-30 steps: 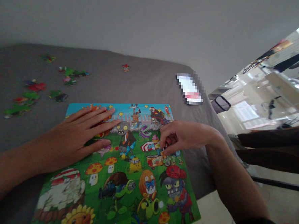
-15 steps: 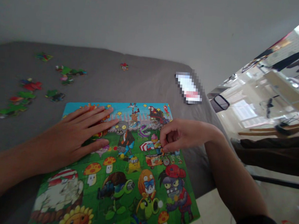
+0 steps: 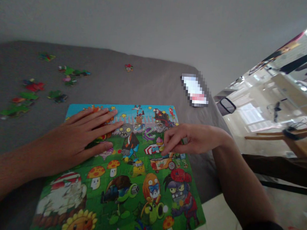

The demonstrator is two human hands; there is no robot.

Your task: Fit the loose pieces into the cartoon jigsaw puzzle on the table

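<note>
A colourful cartoon jigsaw puzzle (image 3: 122,203), green with a blue top edge, lies before me on a grey-covered surface. My left hand (image 3: 86,135) rests flat on its upper left part, fingers stretched out and slightly spread. Over the upper right part is my right hand (image 3: 180,139), its fingers curled in and the fingertips touching the picture near a printed cart. Whether a small piece is between those fingertips is hidden.
Several loose puzzle pieces (image 3: 57,96) are scattered on the grey cloth (image 3: 98,87) at the left. One small piece (image 3: 128,67) lies alone at the back. A phone (image 3: 195,89) with a blurred screen is near the right edge. A wall rises behind.
My right hand's fingers have shifted slightly left and folded closer together on the puzzle. My left hand stays in place.
</note>
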